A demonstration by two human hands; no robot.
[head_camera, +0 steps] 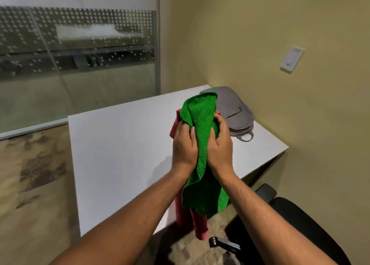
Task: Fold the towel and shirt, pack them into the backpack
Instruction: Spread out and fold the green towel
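A green towel [202,128] hangs bunched in the air above the white table [120,154]. My left hand [183,144] grips its left side and my right hand [220,144] grips its right side, fingers curled round the cloth. Behind and below the towel a red shirt [197,222] hangs too, partly hidden; which hand holds it I cannot tell. A grey backpack [234,110] lies flat at the table's far right corner, by the wall, and looks zipped.
A black office chair [296,220] stands at the lower right beside the table. A yellow wall with a white switch plate [292,59] runs along the right. A glass partition [80,54] stands behind the table. Carpet floor lies on the left.
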